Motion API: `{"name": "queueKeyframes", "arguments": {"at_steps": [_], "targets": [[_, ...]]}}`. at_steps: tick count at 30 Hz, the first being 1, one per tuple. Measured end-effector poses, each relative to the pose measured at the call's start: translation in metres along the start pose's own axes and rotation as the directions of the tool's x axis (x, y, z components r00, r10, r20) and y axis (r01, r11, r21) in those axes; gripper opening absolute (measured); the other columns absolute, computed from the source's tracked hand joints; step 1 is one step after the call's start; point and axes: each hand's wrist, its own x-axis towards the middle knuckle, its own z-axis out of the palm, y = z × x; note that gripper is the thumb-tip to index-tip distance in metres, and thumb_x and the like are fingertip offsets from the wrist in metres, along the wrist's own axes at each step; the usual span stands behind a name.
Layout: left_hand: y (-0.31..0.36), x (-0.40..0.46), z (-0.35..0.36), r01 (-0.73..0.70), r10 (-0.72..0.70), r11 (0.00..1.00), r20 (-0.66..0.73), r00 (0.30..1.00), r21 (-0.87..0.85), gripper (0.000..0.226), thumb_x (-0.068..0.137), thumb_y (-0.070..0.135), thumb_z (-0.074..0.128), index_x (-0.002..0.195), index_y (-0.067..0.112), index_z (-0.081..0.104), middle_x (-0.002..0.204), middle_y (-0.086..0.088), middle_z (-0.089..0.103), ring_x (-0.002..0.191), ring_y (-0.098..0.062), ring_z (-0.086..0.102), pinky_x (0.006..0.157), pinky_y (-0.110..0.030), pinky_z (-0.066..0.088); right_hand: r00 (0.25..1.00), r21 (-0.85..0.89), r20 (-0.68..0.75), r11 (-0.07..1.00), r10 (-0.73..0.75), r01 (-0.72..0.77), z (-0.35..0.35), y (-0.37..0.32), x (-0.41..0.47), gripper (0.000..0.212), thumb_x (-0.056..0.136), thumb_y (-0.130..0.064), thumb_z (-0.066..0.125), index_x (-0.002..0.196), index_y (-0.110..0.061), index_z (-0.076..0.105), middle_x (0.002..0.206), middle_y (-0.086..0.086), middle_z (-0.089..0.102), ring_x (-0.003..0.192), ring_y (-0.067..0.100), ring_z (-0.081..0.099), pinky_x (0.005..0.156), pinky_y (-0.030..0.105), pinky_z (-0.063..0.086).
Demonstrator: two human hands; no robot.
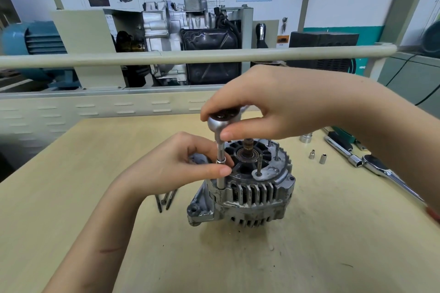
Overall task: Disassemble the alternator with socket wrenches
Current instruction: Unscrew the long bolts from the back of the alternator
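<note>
I judged the job to be partway through. Three long bolts (pixel 165 198) already lay loose on the worktop (pixel 95 197), just left of the alternator (pixel 247 188), so I took those through-bolts to be out. The rear face of the alternator was bare, with its studs (pixel 260 164) and shaft end (pixel 248 147) standing up, and no cover was on it. The two halves of the housing were not yet parted, so the split itself, and whatever sat inside, was left to do.

The alternator stood at the middle of the worktop, shaft upward. A small ratchet (pixel 221 119) with an extension bar (pixel 221 164) stood upright at its near-left rim, the socket end down in a bolt hole of the housing; I reckoned this was a last through-bolt being turned out.

My right hand (pixel 269 104) came from above, and its fingers (pixel 232 135) pinched the round ratchet head from the sides, directly over the alternator. My left hand (pixel 181 162) sat on the left side of the alternator, its thumb and fingers closed round the extension bar just above the housing, steadying it.

To the right, two small sockets (pixel 317 157), a larger socket (pixel 306 137) and a big ratchet wrench (pixel 381 169) lay apart from the work, untouched.
</note>
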Motion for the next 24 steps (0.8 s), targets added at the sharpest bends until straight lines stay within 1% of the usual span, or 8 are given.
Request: {"name": "queueKeyframes", "arguments": {"at_steps": [2,4,8,11,16,18,21,24], "targets": [[-0.0003,-0.0009,0.0000,-0.003,0.004,1.000,-0.037,0.999,0.022,0.047,0.067,0.051,0.073,0.075,0.005,0.071,0.083,-0.015,0.069,0.080,-0.030,0.064,0.073,-0.045,0.052,1.000,-0.005,0.000,1.000,-0.012,0.012,0.0001,-0.0001,0.0005,0.023,0.089,-0.029,0.056,0.107,-0.015,0.062,0.086,-0.020,0.057,0.077,-0.004,0.053,0.076,0.008,0.039],[0.0011,-0.0013,0.0013,-0.016,0.020,0.999,-0.079,0.997,0.051,0.056,0.062,0.055,0.066,0.071,0.000,0.066,0.084,-0.028,0.063,0.080,-0.042,0.059,0.074,-0.056,0.047,1.000,-0.018,-0.014,1.000,-0.005,0.005,0.0004,-0.0010,0.0011,0.025,0.088,-0.033,0.056,0.103,-0.015,0.064,0.085,-0.014,0.061,0.079,0.002,0.053,0.074,0.014,0.040],[0.0021,-0.0003,0.0032,-0.045,0.055,0.994,-0.103,0.993,0.095,0.066,0.061,0.057,0.063,0.070,-0.008,0.061,0.081,-0.029,0.060,0.076,-0.041,0.056,0.073,-0.055,0.046,0.998,-0.043,-0.010,0.997,0.057,-0.057,0.0003,-0.0052,0.0012,0.044,0.075,-0.053,0.044,0.092,-0.017,0.063,0.073,-0.011,0.058,0.068,0.007,0.050,0.064,0.016,0.037],[0.0006,0.0010,0.0029,-0.032,0.038,0.996,-0.064,0.997,0.084,0.060,0.062,0.055,0.065,0.073,-0.003,0.065,0.082,-0.027,0.062,0.079,-0.039,0.058,0.076,-0.053,0.047,0.998,-0.020,-0.008,0.998,0.066,-0.066,0.0013,-0.0062,0.0001,0.045,0.074,-0.055,0.042,0.089,-0.017,0.061,0.070,-0.010,0.056,0.063,0.007,0.047,0.061,0.016,0.036],[-0.0024,0.0004,0.0003,-0.004,0.005,1.000,-0.022,1.000,0.014,0.013,0.069,0.035,0.069,0.075,0.024,0.073,0.084,0.012,0.072,0.081,-0.001,0.065,0.074,-0.013,0.048,0.999,0.005,-0.014,0.999,0.042,-0.042,0.0025,-0.0017,0.0015,0.029,0.087,-0.036,0.053,0.099,-0.012,0.063,0.083,-0.004,0.062,0.076,0.009,0.050,0.067,0.021,0.039],[-0.0018,-0.0004,-0.0007,-0.009,0.009,1.000,-0.013,1.000,0.012,0.012,0.070,0.035,0.071,0.077,0.025,0.073,0.085,0.009,0.072,0.081,-0.004,0.065,0.075,-0.015,0.048,1.000,0.029,-0.009,0.999,0.029,-0.029,0.0026,0.0002,0.0013,0.025,0.089,-0.029,0.055,0.107,-0.013,0.062,0.090,-0.009,0.062,0.085,0.003,0.051,0.075,0.017,0.040],[-0.0037,-0.0003,-0.0014,-0.019,0.022,0.999,-0.059,0.998,0.047,0.032,0.063,0.049,0.068,0.077,0.021,0.071,0.083,-0.001,0.068,0.077,-0.011,0.062,0.073,-0.025,0.047,1.000,0.044,-0.015,0.999,0.016,-0.016,0.0022,0.0015,0.0011,0.028,0.089,-0.026,0.057,0.115,-0.015,0.061,0.095,-0.014,0.058,0.092,-0.005,0.048,0.082,0.010,0.038],[-0.0039,-0.0007,-0.0003,-0.029,0.041,0.994,-0.109,0.993,0.102,0.039,0.059,0.056,0.064,0.073,0.019,0.066,0.081,-0.006,0.064,0.075,-0.012,0.058,0.073,-0.030,0.045,0.999,0.025,-0.033,1.000,0.019,-0.018,0.0015,-0.0006,0.0016,0.030,0.086,-0.034,0.058,0.107,-0.014,0.065,0.091,-0.009,0.065,0.086,0.002,0.053,0.077,0.017,0.041]]}}
